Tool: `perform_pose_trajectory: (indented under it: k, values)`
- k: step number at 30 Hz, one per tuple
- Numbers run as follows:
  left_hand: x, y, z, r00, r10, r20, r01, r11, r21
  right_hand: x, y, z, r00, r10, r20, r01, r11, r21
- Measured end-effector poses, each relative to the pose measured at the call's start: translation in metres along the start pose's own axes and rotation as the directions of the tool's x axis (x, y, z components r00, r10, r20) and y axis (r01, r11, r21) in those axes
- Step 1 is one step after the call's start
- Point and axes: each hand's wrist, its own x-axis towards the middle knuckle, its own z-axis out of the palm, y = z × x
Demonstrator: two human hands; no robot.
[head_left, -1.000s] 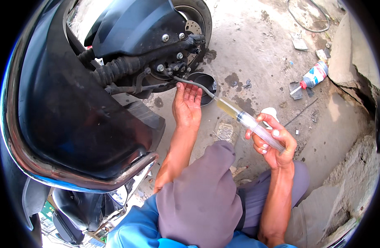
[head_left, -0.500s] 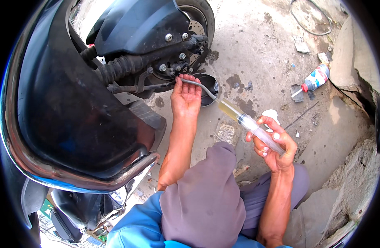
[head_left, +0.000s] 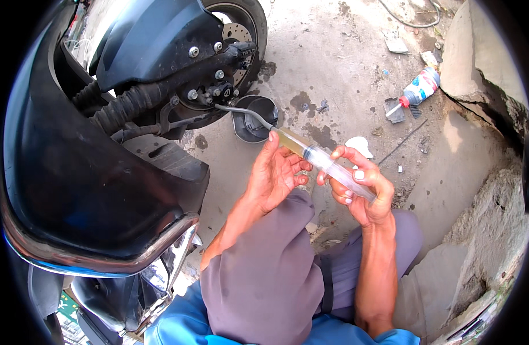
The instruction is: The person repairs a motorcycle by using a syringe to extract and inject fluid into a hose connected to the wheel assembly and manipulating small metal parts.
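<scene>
My right hand [head_left: 372, 198] grips a large clear syringe [head_left: 293, 142] by its plunger end, with yellowish fluid in the front of the barrel. From the syringe's tip a grey hose [head_left: 248, 111] runs to the brake caliper [head_left: 221, 92] beside the scooter's wheel. Palm up, my left hand [head_left: 271, 179] is at the front of the barrel. Its thumb lies against the tip end and its other fingers are apart and loosely bent below. Under the hose stands a dark round container [head_left: 239, 127].
The scooter's black body [head_left: 97, 178] fills the left side. A bottle with a red cap [head_left: 420, 89] lies on the stained concrete at right, near broken slabs [head_left: 494, 63]. A white lid-like piece [head_left: 359, 146] and a thin dark stick [head_left: 403, 141] lie beyond my right hand.
My left hand has let go of the hose near the caliper and moved back to the syringe's front end. My right hand still holds the syringe. The view has shifted slightly.
</scene>
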Motion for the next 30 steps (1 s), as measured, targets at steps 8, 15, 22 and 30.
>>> perform_pose_trajectory:
  k: [8, 15, 22, 30]
  values:
    - [0.014, -0.017, 0.003, 0.956, 0.169, 0.241, -0.154, 0.985, -0.083, -0.001, 0.003, -0.002, 0.999, -0.031, 0.025, 0.031, 0.999, 0.024]
    - [0.013, -0.019, 0.005, 0.955, 0.172, 0.244, -0.154, 0.984, -0.09, -0.002, 0.003, -0.001, 0.999, -0.041, 0.022, 0.04, 0.999, 0.03]
    - [0.012, -0.019, 0.003, 0.948, 0.175, 0.265, -0.153, 0.983, -0.101, -0.002, 0.004, -0.002, 0.999, -0.033, 0.027, 0.032, 0.999, 0.043]
    - [0.011, -0.019, 0.001, 0.955, 0.171, 0.242, -0.152, 0.984, -0.093, -0.002, 0.005, -0.003, 0.999, -0.026, 0.027, 0.025, 0.999, 0.043]
